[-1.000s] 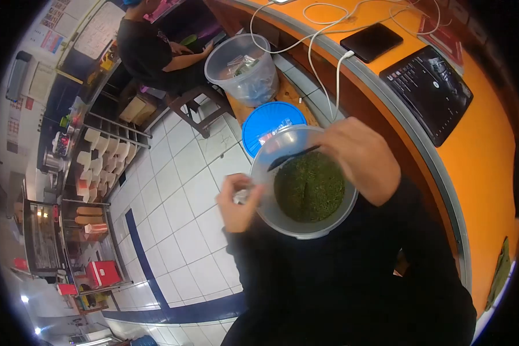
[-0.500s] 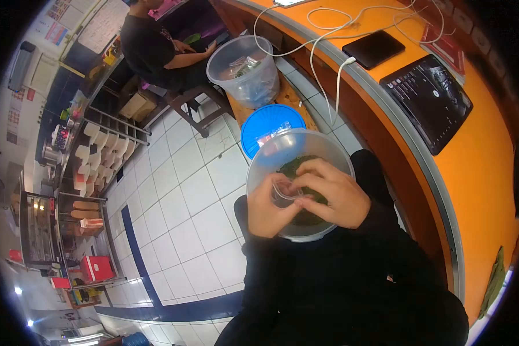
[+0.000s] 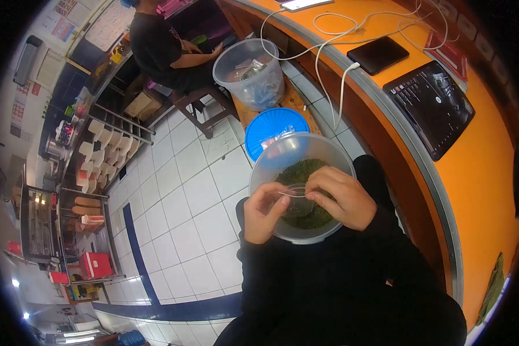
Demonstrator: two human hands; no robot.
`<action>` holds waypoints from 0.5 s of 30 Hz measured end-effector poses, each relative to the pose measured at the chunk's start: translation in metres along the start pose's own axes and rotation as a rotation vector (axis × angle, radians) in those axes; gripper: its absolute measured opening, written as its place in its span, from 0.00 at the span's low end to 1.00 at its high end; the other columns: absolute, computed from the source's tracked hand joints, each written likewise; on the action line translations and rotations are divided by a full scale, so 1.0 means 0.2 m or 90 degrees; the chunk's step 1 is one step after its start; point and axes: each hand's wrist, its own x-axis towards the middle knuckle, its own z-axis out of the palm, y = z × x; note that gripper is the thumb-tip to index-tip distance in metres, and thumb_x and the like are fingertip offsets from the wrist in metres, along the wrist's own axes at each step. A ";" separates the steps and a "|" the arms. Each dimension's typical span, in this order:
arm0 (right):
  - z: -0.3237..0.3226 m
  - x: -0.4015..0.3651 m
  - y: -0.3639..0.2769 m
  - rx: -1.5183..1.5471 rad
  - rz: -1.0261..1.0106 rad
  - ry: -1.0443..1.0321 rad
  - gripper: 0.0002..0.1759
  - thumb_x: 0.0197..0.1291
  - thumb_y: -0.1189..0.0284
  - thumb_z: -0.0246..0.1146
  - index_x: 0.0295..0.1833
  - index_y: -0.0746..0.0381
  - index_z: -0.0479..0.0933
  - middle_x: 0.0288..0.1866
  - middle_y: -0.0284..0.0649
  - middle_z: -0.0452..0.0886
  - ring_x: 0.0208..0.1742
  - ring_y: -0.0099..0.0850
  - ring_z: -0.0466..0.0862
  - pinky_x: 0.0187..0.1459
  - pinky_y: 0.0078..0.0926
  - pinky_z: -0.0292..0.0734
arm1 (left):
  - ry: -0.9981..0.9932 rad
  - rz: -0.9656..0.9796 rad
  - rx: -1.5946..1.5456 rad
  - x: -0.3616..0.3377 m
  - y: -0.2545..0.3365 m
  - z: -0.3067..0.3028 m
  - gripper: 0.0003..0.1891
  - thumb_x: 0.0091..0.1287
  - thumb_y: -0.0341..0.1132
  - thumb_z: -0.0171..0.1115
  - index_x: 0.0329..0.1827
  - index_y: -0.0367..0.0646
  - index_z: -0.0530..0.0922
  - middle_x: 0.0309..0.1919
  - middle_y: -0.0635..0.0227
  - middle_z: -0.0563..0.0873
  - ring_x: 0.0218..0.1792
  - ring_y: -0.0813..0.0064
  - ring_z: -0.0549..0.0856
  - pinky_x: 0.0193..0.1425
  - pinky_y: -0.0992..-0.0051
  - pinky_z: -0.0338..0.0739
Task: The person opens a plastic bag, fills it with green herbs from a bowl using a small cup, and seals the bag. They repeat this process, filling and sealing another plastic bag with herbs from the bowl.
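Over a translucent plastic tub (image 3: 260, 167), both hands hold a small clear plastic bag (image 3: 297, 196) by its mouth. My left hand (image 3: 262, 213) pinches the left edge between thumb and fingers. At the right edge, my right hand (image 3: 345, 199) has its thumb and fingers closed on the bag. A thin reddish line runs along the bag's opening. Below the bag, dark green crumbled leaf material (image 3: 300, 171) covers the bottom of the tub. The tub sits at my lap.
A blue lid (image 3: 265, 128) with clear packets on it lies beyond the tub. Another clear tub (image 3: 248, 92) holds filled bags on a wooden bench (image 3: 297, 104). A seated person (image 3: 155, 49) is ahead. Cables, a phone (image 3: 378, 56) and a tablet (image 3: 435, 109) occupy the orange counter.
My hands have drawn apart, and the bag's mouth has gone from a rounded opening to a wider, flatter one. More of the green leaf material shows.
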 end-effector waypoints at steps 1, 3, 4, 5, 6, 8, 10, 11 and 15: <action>0.00 0.00 0.00 -0.002 0.004 0.001 0.08 0.72 0.71 0.68 0.49 0.64 0.80 0.47 0.43 0.82 0.52 0.46 0.84 0.55 0.43 0.79 | 0.008 0.012 0.003 0.00 -0.02 0.00 0.12 0.76 0.26 0.68 0.58 0.35 0.82 0.52 0.62 0.90 0.54 0.74 0.87 0.60 0.72 0.79; 0.00 -0.01 0.00 -0.003 0.010 0.002 0.08 0.72 0.71 0.68 0.49 0.64 0.80 0.47 0.43 0.83 0.52 0.46 0.84 0.55 0.43 0.79 | 0.015 0.023 0.006 -0.01 -0.03 0.00 0.11 0.76 0.26 0.68 0.58 0.35 0.82 0.52 0.62 0.90 0.54 0.74 0.87 0.59 0.73 0.79; 0.00 -0.01 -0.01 -0.014 0.008 -0.001 0.08 0.72 0.71 0.68 0.49 0.63 0.80 0.47 0.43 0.83 0.52 0.46 0.84 0.55 0.43 0.79 | 0.016 0.033 -0.006 -0.01 -0.03 0.01 0.11 0.75 0.26 0.69 0.57 0.35 0.82 0.51 0.62 0.90 0.53 0.74 0.87 0.59 0.73 0.79; 0.00 -0.01 -0.01 -0.026 0.005 -0.004 0.07 0.72 0.71 0.68 0.48 0.63 0.80 0.47 0.43 0.83 0.52 0.46 0.84 0.55 0.43 0.79 | 0.016 0.044 -0.018 0.00 -0.03 0.01 0.11 0.75 0.26 0.69 0.57 0.34 0.82 0.51 0.62 0.90 0.53 0.74 0.87 0.58 0.73 0.79; 0.00 -0.01 -0.01 -0.026 0.006 -0.003 0.07 0.72 0.71 0.68 0.48 0.63 0.80 0.47 0.43 0.83 0.52 0.46 0.84 0.55 0.43 0.79 | 0.016 0.043 -0.018 -0.01 -0.04 0.00 0.11 0.75 0.26 0.69 0.57 0.34 0.82 0.51 0.62 0.90 0.53 0.74 0.87 0.58 0.73 0.79; 0.00 0.00 -0.01 -0.027 0.003 -0.020 0.07 0.72 0.71 0.68 0.48 0.63 0.80 0.47 0.44 0.83 0.52 0.46 0.84 0.55 0.43 0.79 | 0.044 0.055 0.028 0.00 -0.05 -0.01 0.10 0.74 0.26 0.70 0.54 0.34 0.83 0.49 0.63 0.90 0.51 0.74 0.87 0.58 0.73 0.80; 0.00 0.00 -0.01 -0.026 0.007 -0.021 0.08 0.72 0.70 0.68 0.48 0.63 0.80 0.46 0.44 0.83 0.52 0.46 0.84 0.56 0.43 0.79 | 0.053 0.059 0.035 0.00 -0.04 0.00 0.09 0.74 0.26 0.71 0.53 0.34 0.84 0.47 0.63 0.91 0.49 0.74 0.88 0.58 0.73 0.80; 0.00 0.00 -0.01 -0.023 0.011 -0.022 0.08 0.72 0.70 0.68 0.48 0.63 0.80 0.46 0.44 0.83 0.52 0.46 0.84 0.56 0.43 0.79 | 0.062 0.063 0.042 -0.01 -0.04 0.00 0.08 0.73 0.26 0.71 0.52 0.34 0.84 0.46 0.64 0.91 0.48 0.75 0.88 0.58 0.73 0.80; -0.01 0.00 0.00 -0.005 0.016 -0.031 0.08 0.73 0.70 0.67 0.48 0.63 0.80 0.45 0.44 0.83 0.52 0.46 0.84 0.56 0.43 0.79 | 0.076 0.080 0.059 -0.01 -0.05 0.00 0.08 0.73 0.26 0.72 0.51 0.35 0.85 0.45 0.63 0.91 0.46 0.75 0.87 0.56 0.74 0.80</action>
